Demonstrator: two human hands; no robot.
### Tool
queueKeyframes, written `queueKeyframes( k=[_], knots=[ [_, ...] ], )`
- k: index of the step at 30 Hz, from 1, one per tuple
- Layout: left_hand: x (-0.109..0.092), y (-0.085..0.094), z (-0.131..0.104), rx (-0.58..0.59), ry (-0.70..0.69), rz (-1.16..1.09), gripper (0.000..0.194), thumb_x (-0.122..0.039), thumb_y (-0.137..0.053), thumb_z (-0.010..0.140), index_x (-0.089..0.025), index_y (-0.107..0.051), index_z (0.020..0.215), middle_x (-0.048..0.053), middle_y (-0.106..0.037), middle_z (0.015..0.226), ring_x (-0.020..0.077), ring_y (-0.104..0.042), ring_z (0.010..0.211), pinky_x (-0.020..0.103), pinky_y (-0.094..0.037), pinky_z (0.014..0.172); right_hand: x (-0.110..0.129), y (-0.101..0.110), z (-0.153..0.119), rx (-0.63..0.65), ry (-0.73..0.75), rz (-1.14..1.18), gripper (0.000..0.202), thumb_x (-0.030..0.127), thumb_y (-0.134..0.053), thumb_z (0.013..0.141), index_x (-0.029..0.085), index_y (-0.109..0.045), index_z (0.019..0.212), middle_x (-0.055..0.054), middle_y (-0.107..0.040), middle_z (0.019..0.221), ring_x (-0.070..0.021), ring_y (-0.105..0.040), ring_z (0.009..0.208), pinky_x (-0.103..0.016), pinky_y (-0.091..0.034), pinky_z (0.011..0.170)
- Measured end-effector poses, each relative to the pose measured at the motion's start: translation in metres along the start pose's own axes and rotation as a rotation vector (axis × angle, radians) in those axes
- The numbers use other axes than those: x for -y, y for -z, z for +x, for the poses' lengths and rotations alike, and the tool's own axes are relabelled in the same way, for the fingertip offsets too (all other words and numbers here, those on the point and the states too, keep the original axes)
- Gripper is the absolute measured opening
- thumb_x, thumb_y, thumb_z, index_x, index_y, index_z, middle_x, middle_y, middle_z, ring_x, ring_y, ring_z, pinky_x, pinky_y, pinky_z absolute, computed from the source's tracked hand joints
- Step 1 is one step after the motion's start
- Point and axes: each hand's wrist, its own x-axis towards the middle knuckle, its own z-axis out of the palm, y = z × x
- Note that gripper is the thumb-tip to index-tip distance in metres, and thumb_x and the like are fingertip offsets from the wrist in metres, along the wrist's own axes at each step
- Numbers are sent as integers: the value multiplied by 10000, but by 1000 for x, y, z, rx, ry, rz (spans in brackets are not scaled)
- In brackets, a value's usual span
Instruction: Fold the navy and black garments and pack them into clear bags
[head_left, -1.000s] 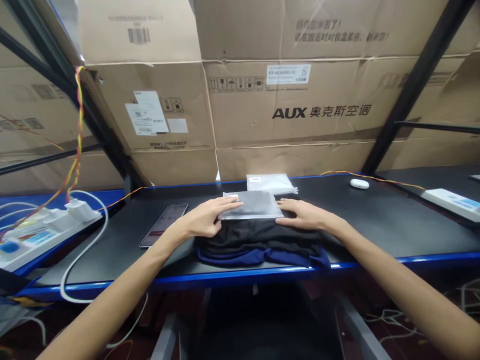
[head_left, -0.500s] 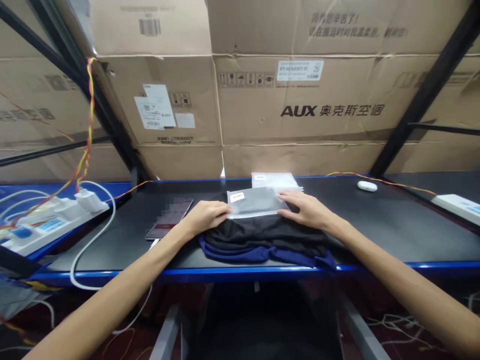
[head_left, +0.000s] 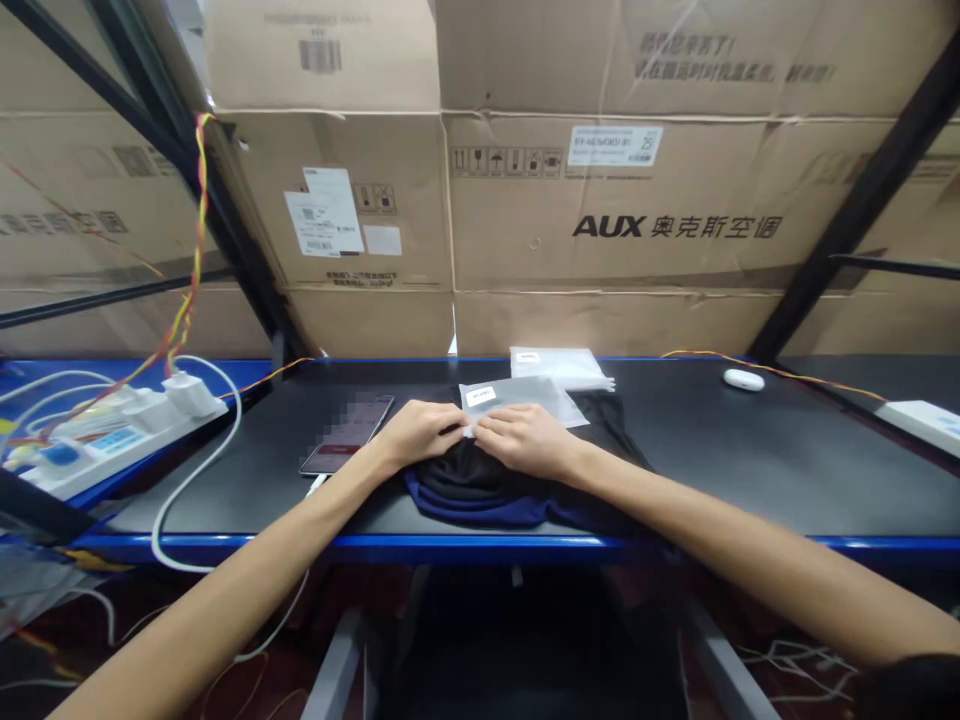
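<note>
A frosted plastic bag (head_left: pixel 517 391) with a small white label lies on a crumpled black and navy cloth (head_left: pixel 480 505) near the table's front edge. At the bag's lower left corner, my left hand (head_left: pixel 426 432) is closed on the edge with thumb and fingers pinched. My right hand (head_left: pixel 525 438) is closed just beside it, fingers bent over the same lower edge and hiding part of the bag. The two sets of fingertips nearly meet. Behind lies a second frosted plastic bag (head_left: pixel 574 368), also labelled, untouched by either hand.
A phone (head_left: pixel 349 435) with a white cable lies left of my left hand. Farther left is a power strip (head_left: pixel 127 430) full of plugs. A small white case (head_left: pixel 743 380) and a white strip (head_left: pixel 926 425) are at right. Large cardboard boxes (head_left: pixel 615 260) stand behind the table.
My right hand has moved left from the bag's right end to its lower left corner, beside my left hand. My left hand keeps its hold. The view has shifted slightly.
</note>
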Motion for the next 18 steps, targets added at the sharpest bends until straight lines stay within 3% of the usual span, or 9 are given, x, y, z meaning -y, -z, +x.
queueKeyframes(
  k=[5, 9, 18],
  knots=[
    [-1, 0, 1, 8, -7, -17, 193, -232, -518, 934, -210, -708, 961, 31, -756, 918, 150, -720, 832, 204, -527, 770, 4, -4, -1, -8, 45, -120, 232, 99, -432, 982, 116, -656, 1041, -59, -726, 870, -172, -635, 744, -304, -484, 675],
    [-1, 0, 2, -1, -30, -6, 227, -188, -474, 933, -210, -699, 921, 31, -747, 886, 137, -709, 784, 191, -519, 717, 3, -2, -4, -58, 22, -148, 210, 101, -454, 966, 128, -658, 927, -36, -690, 767, -171, -613, 690, -308, -466, 639],
    [7, 4, 5, -48, -7, 58, 272, -119, -442, 899, -217, -696, 903, 25, -754, 980, 135, -714, 838, 201, -521, 735, -18, 23, -42, -117, -67, -235, 230, 132, -471, 961, 170, -613, 784, -13, -663, 720, -148, -605, 677, -279, -415, 601]
  ],
)
